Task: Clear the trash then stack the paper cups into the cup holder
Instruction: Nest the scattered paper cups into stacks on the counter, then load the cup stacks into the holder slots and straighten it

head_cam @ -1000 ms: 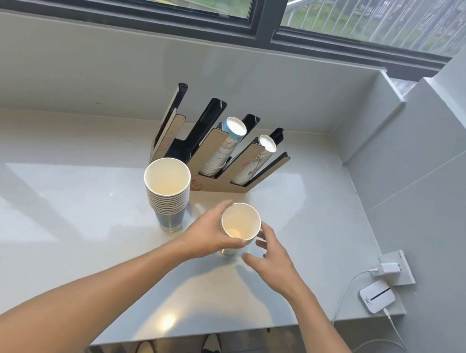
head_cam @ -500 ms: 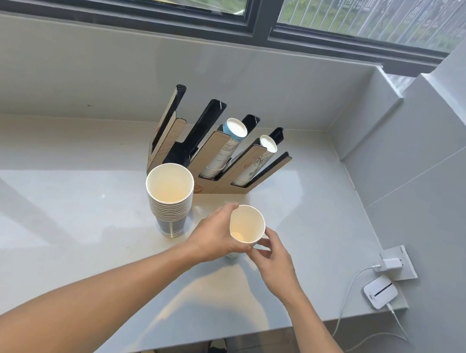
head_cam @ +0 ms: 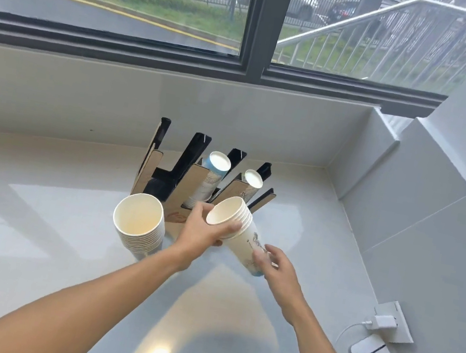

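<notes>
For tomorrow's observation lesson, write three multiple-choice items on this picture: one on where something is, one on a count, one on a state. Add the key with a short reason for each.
1. Where does the standing cup stack sit?
A. In front of the cup holder
B. On the window sill
C. Beside the wall charger

2. How many holder slots already contain cups?
A. None
B. Two
C. Four

3. How is the lifted cup stack held?
A. Upright in one hand
B. Tilted, in both hands
C. Lying on the counter

Key: 1 A, it stands on the counter near the holder's front; 2 B, two cup columns show; 3 B, left hand at rim, right hand near base.
</notes>
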